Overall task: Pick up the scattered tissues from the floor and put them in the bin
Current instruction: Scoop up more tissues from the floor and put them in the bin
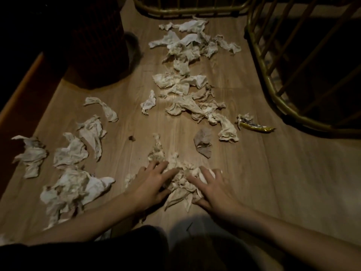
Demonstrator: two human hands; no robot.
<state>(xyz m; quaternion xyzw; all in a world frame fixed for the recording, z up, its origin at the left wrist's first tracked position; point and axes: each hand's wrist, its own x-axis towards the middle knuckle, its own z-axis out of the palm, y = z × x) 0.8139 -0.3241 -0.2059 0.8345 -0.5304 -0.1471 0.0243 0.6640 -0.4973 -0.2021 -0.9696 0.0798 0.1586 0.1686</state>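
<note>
Two bare hands press down on a small heap of tissues on the wood floor, close in front of us. Our left hand lies palm down on the heap's left side, fingers spread flat over the paper. Our right hand lies palm down on the heap's right side, fingers spread too, one tissue edge showing between them. Neither hand has closed on anything; the heap sits bunched between the two palms.

Many more crumpled tissues lie around. A long trail of tissues runs up the middle of the floor toward the far end. A left cluster of larger crumpled pieces lies well apart from the hands. One darker brown piece sits just past the right hand. A yellow wrapper lies to the right, near a brass-coloured rail.

Dark woven bin stands upright at far left, apart from the tissue trail. We cannot tell what is in it; the top is out of view. Dim light overall.
</note>
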